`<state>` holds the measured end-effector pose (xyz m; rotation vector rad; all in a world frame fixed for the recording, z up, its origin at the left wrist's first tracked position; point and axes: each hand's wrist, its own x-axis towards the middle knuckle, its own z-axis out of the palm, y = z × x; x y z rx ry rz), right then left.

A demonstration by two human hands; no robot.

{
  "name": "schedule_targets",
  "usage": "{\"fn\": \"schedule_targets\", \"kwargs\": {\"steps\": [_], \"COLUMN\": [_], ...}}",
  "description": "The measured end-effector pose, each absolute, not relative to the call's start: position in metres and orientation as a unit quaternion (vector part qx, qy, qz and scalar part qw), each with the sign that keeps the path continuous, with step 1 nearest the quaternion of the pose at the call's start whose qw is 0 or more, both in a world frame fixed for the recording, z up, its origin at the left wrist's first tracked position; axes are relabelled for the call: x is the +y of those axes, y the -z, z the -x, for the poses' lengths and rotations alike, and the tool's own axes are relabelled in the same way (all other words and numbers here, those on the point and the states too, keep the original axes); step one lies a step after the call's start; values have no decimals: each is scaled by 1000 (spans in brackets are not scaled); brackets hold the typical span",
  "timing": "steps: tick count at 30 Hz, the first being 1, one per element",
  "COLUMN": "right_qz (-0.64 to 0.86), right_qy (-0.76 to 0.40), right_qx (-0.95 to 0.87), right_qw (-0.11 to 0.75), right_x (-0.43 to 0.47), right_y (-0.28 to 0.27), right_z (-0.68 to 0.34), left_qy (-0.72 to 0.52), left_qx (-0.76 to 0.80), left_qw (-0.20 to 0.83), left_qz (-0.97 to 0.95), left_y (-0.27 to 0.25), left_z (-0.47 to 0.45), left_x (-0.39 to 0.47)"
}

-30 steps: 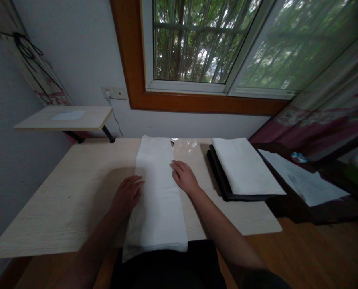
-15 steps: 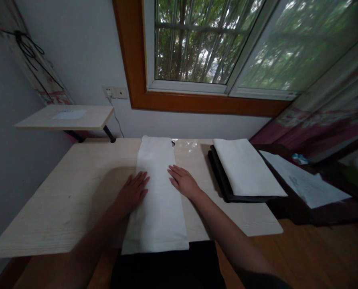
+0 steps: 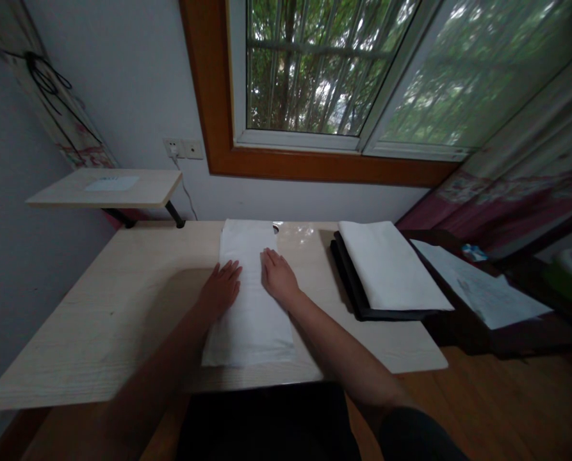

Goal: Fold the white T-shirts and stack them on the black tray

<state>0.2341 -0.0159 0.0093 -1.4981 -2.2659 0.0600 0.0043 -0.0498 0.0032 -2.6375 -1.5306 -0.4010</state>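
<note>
A white folded cloth [image 3: 250, 320] lies lengthwise on the pale wooden table [image 3: 98, 320], its far end close to the wall. My left hand [image 3: 222, 285] rests flat on the cloth's left edge, fingers stretched forward. Opposite it, my right hand [image 3: 279, 274] lies palm down on the right side of the cloth, its fingers extended and close together. Neither hand grips the cloth. Faint wrinkles show toward the near end, which lies on the tabletop. What kind of garment or linen it is, I cannot tell.
To the right, a white cloth [image 3: 391, 269] sits flat on top of a black folded stack [image 3: 350, 282]. A small raised shelf [image 3: 74, 195] stands at the back left. Beyond the table's right end is a sheet of paper [image 3: 478, 288]. A window [image 3: 314, 77] is ahead.
The cloth's near edge has shifted away from me, from the table's front edge onto the tabletop. Both hands have moved slightly forward, the right one also a little to the left.
</note>
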Motion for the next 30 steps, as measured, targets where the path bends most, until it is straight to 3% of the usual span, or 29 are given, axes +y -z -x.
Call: {"fn": "schedule_targets", "kwargs": {"steps": [6,19,30], "right_qz": [520,523,410], "right_qy": [-25,-11,-123], "right_qx": [-825,-825,-877], "right_qw": [220,216,219], "right_x": [-62,-84,-91], "right_y": [4,1,-11], "right_z": [-216,-291,-339], "left_qy": [144,123,120], "left_qx": [-516,-478,-414], "left_qw": [33,-1,-48], "left_qz": [844,870,901], "left_y": [6,11,0], "left_z": [-4,70,93], "left_x": [-77,-119,-118]}}
